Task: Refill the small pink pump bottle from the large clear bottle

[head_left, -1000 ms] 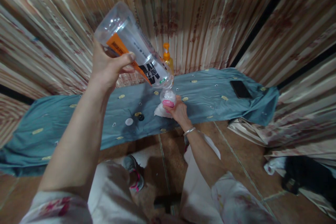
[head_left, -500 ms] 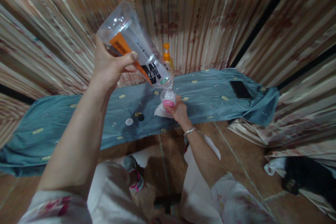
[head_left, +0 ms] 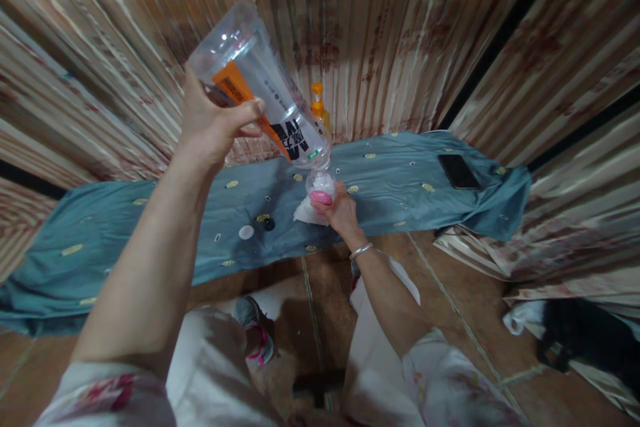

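Observation:
A large clear plastic bottle (head_left: 270, 90) with an orange and black label is tipped, its neck pointing down to the right. My left hand (head_left: 210, 110) is closed around its body near the raised base. Under its mouth stands a small clear bottle (head_left: 321, 181) with a pink band. My right hand (head_left: 343, 210) grips this small bottle from the right. White tissue or cloth (head_left: 306, 212) lies beneath it. Whether liquid is flowing between the two mouths is hard to see.
A teal cloth (head_left: 400, 167) covers the bench. An orange pump bottle (head_left: 319, 105) stands behind the large bottle. A white cap (head_left: 246, 232) and a black cap (head_left: 269, 224) lie left of centre. A black phone (head_left: 458, 171) rests at the right. Striped curtains (head_left: 350, 27) hang behind.
The large bottle has turned very slightly in my left hand's hold, its base shifting a little to the right. My right hand and the small bottle have stayed in place.

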The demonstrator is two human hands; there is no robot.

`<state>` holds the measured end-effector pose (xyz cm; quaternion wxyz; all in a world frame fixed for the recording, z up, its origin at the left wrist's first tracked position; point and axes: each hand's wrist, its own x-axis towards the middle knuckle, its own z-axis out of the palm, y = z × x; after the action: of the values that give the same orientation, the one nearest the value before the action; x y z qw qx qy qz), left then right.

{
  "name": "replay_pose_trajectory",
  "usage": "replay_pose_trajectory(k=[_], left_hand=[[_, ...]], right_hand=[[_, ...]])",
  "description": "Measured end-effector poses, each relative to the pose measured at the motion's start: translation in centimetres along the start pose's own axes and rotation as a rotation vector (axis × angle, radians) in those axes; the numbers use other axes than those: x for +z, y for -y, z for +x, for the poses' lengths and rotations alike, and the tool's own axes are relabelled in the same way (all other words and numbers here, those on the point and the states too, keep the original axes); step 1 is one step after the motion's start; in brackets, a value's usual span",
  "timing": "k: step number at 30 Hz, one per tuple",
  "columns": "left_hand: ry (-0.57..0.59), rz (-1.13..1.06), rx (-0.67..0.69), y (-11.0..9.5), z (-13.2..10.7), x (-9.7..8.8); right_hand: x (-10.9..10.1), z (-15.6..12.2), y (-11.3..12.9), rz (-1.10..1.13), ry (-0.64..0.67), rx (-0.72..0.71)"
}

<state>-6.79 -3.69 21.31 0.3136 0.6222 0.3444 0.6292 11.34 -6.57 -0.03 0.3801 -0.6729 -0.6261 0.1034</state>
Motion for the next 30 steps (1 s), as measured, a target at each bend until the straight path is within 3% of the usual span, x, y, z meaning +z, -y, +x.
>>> replay_pose_trajectory(k=[12,19,30], left_hand=[[-0.027,-0.040,-0.020,0.2,-0.1,-0.1],[-0.138,-0.132,-0.114,2.5,-1.0,-1.8],[-0.370,-0.408,-0.487,7.0,-6.1,-3.4]], right_hand=[[-0.1,0.0,0.2,0.012,0.007,0.022],[-0.4,0.0,0.4,-0.011,0.009,0.048],[-0.7,-0.1,0.6,-0.029,0.011,0.038]])
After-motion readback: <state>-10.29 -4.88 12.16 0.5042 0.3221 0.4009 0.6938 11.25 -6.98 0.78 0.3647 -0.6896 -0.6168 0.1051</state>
